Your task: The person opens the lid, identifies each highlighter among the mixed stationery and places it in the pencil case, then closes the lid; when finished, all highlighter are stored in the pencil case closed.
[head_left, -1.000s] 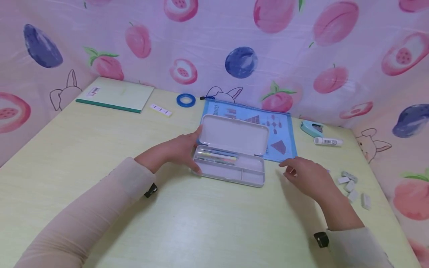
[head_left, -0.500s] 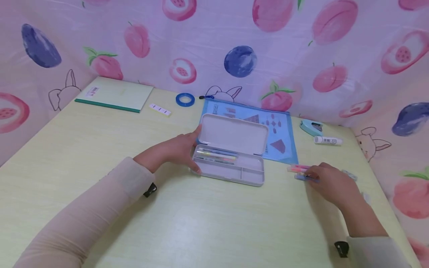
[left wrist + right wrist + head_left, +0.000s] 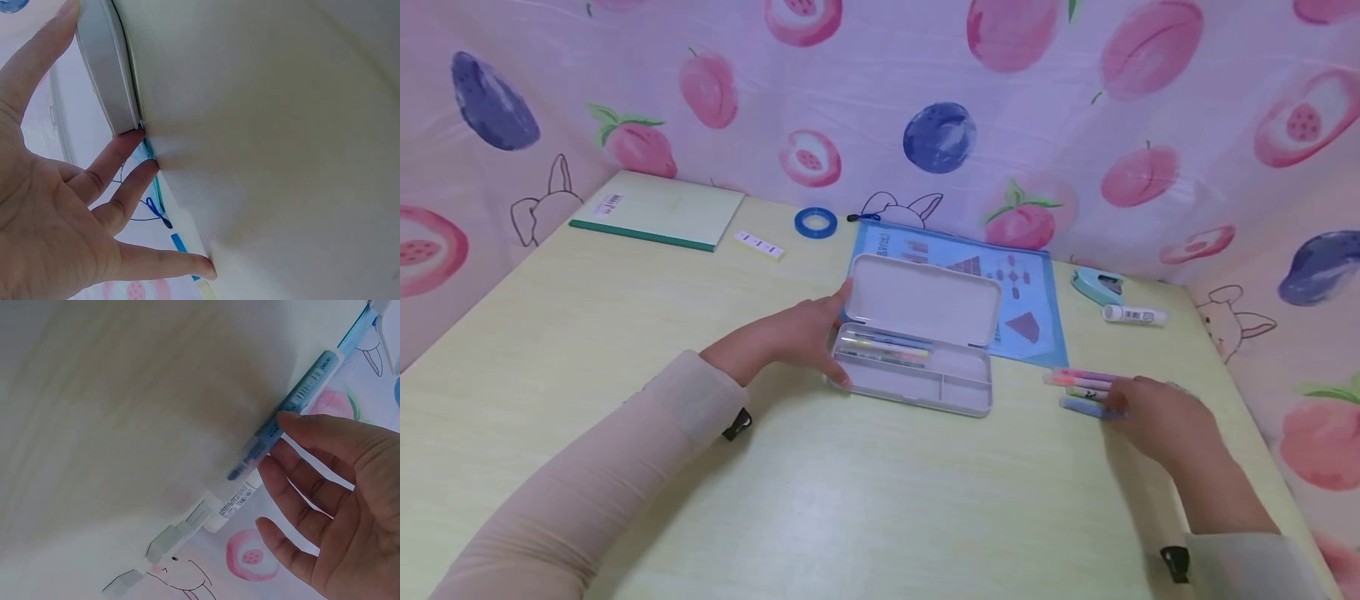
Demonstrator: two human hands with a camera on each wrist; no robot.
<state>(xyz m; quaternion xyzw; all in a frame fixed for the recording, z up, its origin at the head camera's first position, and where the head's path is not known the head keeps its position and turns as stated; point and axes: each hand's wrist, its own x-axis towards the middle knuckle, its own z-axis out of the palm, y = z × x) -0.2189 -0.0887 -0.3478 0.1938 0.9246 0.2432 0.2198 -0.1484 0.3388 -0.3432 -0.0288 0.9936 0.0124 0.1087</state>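
Note:
An open grey-white pencil case (image 3: pixel 887 386) lies mid-table, its lid (image 3: pixel 925 300) tilted back and several pens (image 3: pixel 886 348) in its rear compartment. My left hand (image 3: pixel 801 337) holds its left end, thumb at the front corner and fingers behind; the left wrist view shows thumb and index finger touching the case (image 3: pixel 112 69). To the right, several coloured pens (image 3: pixel 1078 379) lie side by side. My right hand (image 3: pixel 1168 421) is at their right ends. In the right wrist view its thumb and index finger pinch a blue pen (image 3: pixel 306 387); the other fingers hang loosely bent.
Under the lid lies a blue zip pouch (image 3: pixel 1030 292). A mint stapler (image 3: pixel 1097 286) and a white glue stick (image 3: pixel 1135 315) stand far right. A notebook (image 3: pixel 658 212), an eraser-like strip (image 3: pixel 760 245) and blue tape (image 3: pixel 816 222) lie at the back left.
My right hand has moved right, from near the pencil case to the loose pens, and slid toward their right ends. The pens are now uncovered at their left ends. My left hand stays put.

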